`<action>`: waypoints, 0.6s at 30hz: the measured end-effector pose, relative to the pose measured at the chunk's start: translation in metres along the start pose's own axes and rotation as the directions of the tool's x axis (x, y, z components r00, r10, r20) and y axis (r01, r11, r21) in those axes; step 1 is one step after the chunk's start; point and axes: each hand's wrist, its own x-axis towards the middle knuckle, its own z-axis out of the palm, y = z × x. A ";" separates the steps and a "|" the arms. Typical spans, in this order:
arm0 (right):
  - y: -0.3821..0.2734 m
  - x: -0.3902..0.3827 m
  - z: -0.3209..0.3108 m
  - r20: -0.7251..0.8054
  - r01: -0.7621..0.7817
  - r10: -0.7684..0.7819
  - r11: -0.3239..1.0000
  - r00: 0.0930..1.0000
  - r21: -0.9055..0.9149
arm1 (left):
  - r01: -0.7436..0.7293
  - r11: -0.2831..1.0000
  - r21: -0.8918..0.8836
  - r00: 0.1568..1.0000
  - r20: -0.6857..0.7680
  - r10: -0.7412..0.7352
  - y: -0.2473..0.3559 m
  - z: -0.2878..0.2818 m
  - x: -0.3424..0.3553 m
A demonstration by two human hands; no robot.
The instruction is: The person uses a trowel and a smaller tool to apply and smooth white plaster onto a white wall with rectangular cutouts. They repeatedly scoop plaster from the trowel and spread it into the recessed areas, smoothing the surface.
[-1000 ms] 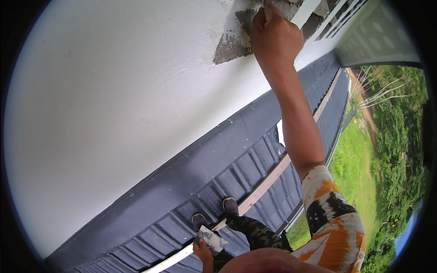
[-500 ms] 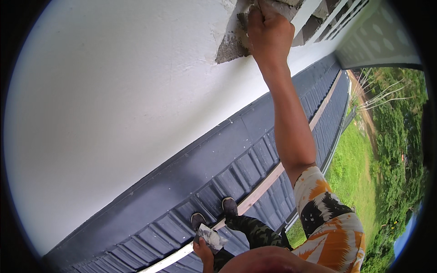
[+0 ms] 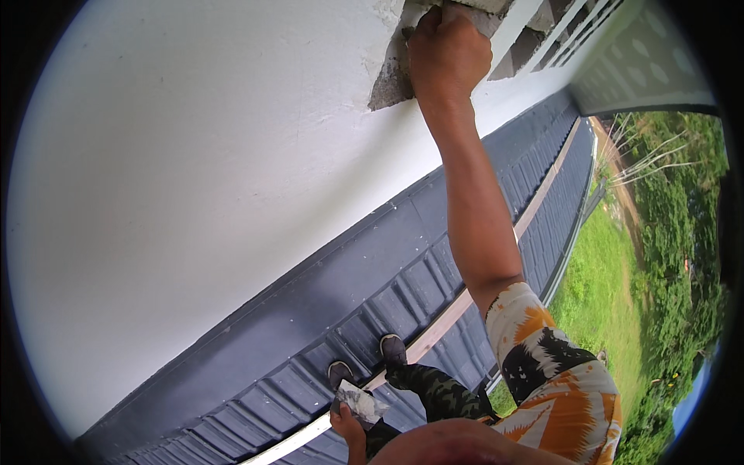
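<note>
My right hand [image 3: 449, 54] is raised to the top of the view, its fingers curled tight at a rough, broken grey patch [image 3: 391, 81] in the white wall [image 3: 194, 170]. Whatever those fingers grip is hidden behind the knuckles. Low down, near my feet, my left hand [image 3: 346, 425] is closed around the edge of a flat board [image 3: 361, 403] smeared with whitish-grey material.
Slatted openings [image 3: 535, 39] continue along the wall to the upper right. I stand on a dark ribbed metal roof [image 3: 271, 399], with a long wooden batten [image 3: 442, 324] across it. Beyond the roof edge lie grass [image 3: 593, 287] and trees [image 3: 682, 232] at the right.
My right hand and forearm have shifted slightly left along the broken patch, fingers still curled. The left hand with the board has barely moved.
</note>
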 end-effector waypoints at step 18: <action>-0.002 -0.008 -0.025 -0.017 0.077 -0.075 0.967 0.997 0.244 | 0.035 0.999 0.002 0.999 0.014 -0.035 0.016 -0.002 -0.008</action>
